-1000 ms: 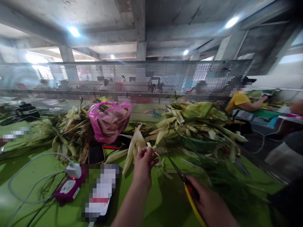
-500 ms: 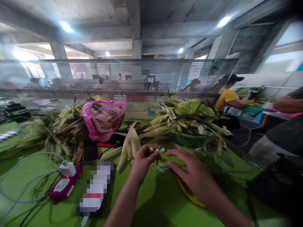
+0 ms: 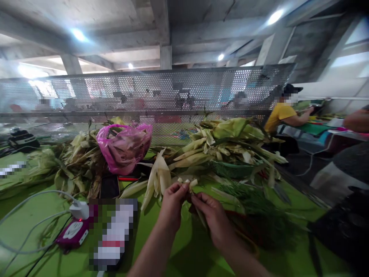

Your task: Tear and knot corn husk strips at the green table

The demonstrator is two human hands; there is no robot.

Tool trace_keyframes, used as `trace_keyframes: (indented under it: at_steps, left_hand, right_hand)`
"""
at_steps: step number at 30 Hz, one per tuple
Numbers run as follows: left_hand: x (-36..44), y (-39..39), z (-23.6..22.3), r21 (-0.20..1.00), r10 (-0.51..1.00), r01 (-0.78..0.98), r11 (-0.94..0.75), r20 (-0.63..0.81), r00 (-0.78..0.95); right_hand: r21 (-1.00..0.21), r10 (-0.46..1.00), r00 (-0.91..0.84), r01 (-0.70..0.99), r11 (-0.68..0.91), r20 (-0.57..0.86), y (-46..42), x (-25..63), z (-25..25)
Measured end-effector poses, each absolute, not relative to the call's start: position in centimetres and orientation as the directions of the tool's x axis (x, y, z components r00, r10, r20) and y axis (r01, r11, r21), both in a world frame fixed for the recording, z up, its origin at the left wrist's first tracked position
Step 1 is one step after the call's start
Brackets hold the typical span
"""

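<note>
Near the middle of the view, my left hand (image 3: pixel 173 202) is closed in a pinch on a small bundle of folded pale corn husk (image 3: pixel 192 184), its cream ends sticking up above the fingertips. Close against it, my right hand (image 3: pixel 211 215) is also closed, thumb and fingers pressed at the bundle's lower side. A narrow greenish husk strip (image 3: pixel 201 218) hangs down beneath the right fingers. Just beyond the hands, loose pale husks (image 3: pixel 160 173) lean together on the green table (image 3: pixel 184 254).
A pink plastic bag (image 3: pixel 125 150) of husks stands behind left. More husks (image 3: pixel 227 142) are heaped above a green basket (image 3: pixel 233 169). Green threads (image 3: pixel 248 200) lie right. A purple power strip (image 3: pixel 73 232), cables and a phone (image 3: pixel 115 234) sit left. A person in yellow (image 3: pixel 282 115) works beyond.
My right hand has moved left and closed its fingers at the bundle. A greenish strip now hangs below it. My left hand keeps its pinch.
</note>
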State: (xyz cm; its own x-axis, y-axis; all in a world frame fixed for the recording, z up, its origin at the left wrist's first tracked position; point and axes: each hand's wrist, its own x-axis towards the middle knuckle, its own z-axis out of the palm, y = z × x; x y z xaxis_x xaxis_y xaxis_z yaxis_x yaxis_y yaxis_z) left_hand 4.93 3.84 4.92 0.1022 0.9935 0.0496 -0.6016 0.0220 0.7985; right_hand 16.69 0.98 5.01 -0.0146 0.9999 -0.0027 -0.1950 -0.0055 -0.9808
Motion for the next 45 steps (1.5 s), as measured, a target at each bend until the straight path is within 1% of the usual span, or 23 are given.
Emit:
trace_keyframes:
  at_steps: [1,3,5,7,9,11,15,17,20,22,24,27,30,32,35,37,41,45]
  left_hand:
    - [4.9,3.9,4.9,0.792,0.992,-0.609,0.042,0.037,0.117]
    - [4.9,3.9,5.0,0.823,0.991,-0.567,0.038,0.04,0.124]
    - [4.7,4.0,5.2,0.884,0.988,-0.468,-0.005,0.077,0.134]
    - [4.5,4.0,5.4,0.914,0.978,-0.403,-0.043,0.121,0.172]
    - [4.3,3.9,5.5,0.912,0.972,-0.408,-0.048,0.137,0.191]
    - [4.2,3.8,5.6,0.905,0.975,-0.425,-0.023,0.114,0.19]
    - [4.2,3.6,5.7,0.919,0.959,-0.393,0.022,0.092,0.267]
    - [4.4,3.7,5.5,0.916,0.955,-0.401,0.008,0.112,0.275]
    - [4.7,3.9,5.2,0.911,0.957,-0.411,-0.005,0.125,0.263]
    - [4.7,4.0,4.9,0.92,0.955,-0.392,-0.003,0.119,0.272]
    - [4.8,4.0,4.5,0.942,0.953,-0.335,-0.021,0.12,0.277]
    - [5.0,4.1,4.0,0.977,0.961,-0.189,-0.101,0.145,0.234]
    - [5.2,4.0,3.9,0.983,0.966,-0.117,-0.14,0.162,0.203]
    - [5.2,4.0,4.1,0.986,0.96,-0.132,-0.103,0.133,0.247]
    - [4.9,3.9,4.5,0.987,0.942,-0.163,-0.001,0.055,0.33]
    - [4.7,3.9,4.6,0.976,0.941,-0.215,0.041,0.035,0.337]
    - [4.7,4.1,4.5,0.924,0.973,-0.378,0.06,0.029,0.227]
    - [4.6,4.2,4.6,0.902,0.99,-0.429,0.047,0.016,0.14]
  right_hand:
    - [-0.974,0.998,-0.048,-0.224,-0.04,-0.03,0.9,16.7,5.1]
    - [-0.977,0.992,-0.119,-0.203,-0.063,-0.04,1.1,17.4,5.5]
    - [-0.991,0.99,-0.142,-0.133,-0.001,0.018,1.4,18.3,6.2]
    - [-0.994,0.989,-0.119,-0.07,0.081,0.088,1.8,19.1,7.0]
    - [-0.993,0.988,-0.099,-0.025,0.116,0.118,2.2,19.6,7.4]
    - [-0.993,0.991,-0.061,-0.013,0.12,0.121,2.4,19.6,7.6]
    - [-0.987,0.989,0.025,-0.071,0.146,0.144,2.7,19.3,7.3]
    - [-0.985,0.986,0.014,-0.058,0.164,0.164,2.9,19.3,7.4]
    - [-0.983,0.983,-0.024,0.046,0.18,0.179,3.1,19.6,7.8]
    - [-0.981,0.985,-0.058,0.1,0.166,0.161,3.2,19.9,8.2]
    - [-0.988,0.988,-0.108,0.087,0.124,0.115,3.3,20.0,8.4]
    - [-0.999,0.985,-0.169,0.005,0.045,0.044,3.5,20.2,8.2]
    - [-0.994,0.988,-0.157,-0.105,-0.019,-0.003,4.0,20.4,7.4]
    - [-0.989,0.994,-0.111,-0.15,-0.002,0.015,4.2,20.7,7.1]
    - [-0.989,0.996,-0.029,-0.127,0.08,0.084,4.3,21.1,7.0]
    - [-0.989,0.995,-0.005,-0.114,0.098,0.099,4.0,21.3,7.2]
    - [-0.994,0.996,-0.005,-0.058,0.09,0.091,3.3,21.5,7.1]
    - [-0.994,0.987,-0.144,0.063,0.088,0.078,3.0,21.2,6.6]
